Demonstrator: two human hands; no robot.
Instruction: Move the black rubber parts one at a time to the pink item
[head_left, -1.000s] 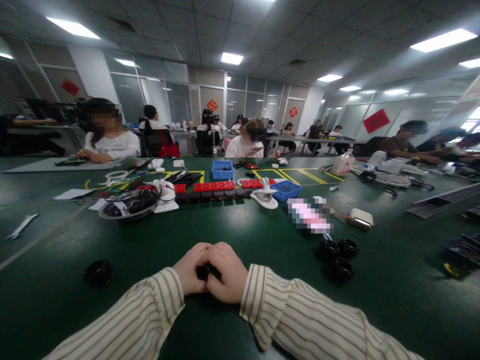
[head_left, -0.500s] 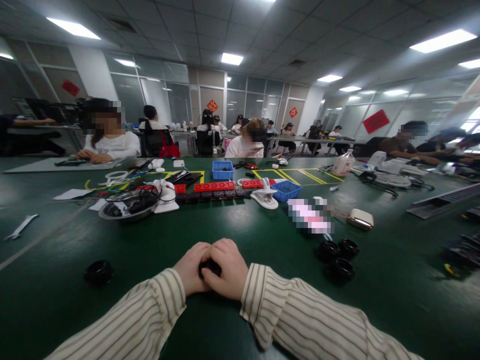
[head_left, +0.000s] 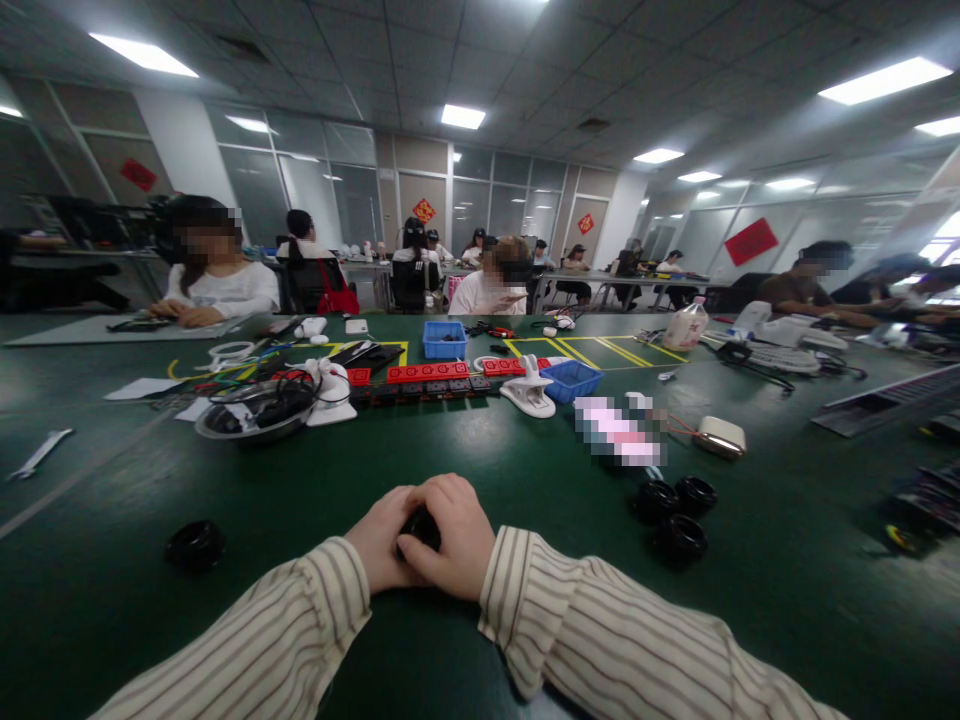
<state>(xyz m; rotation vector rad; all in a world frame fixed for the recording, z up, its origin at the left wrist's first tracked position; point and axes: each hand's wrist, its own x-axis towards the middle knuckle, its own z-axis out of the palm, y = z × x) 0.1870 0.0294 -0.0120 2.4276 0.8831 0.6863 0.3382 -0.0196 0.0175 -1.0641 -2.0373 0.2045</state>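
My left hand and my right hand are pressed together low on the green table, both closed round a small black round part that is mostly hidden by the fingers. Both arms wear striped sleeves. One black ring-shaped part lies alone to the left of my hands. Three similar black parts sit in a cluster to the right.
Farther back stand a metal bowl with cables, a row of red and black blocks, two blue baskets, a white clip stand and a small white box. A wrench lies at the left. Other people sit at tables beyond.
My right hand's fingers have shifted slightly upward over the black part. The hands stay in the same place on the table.
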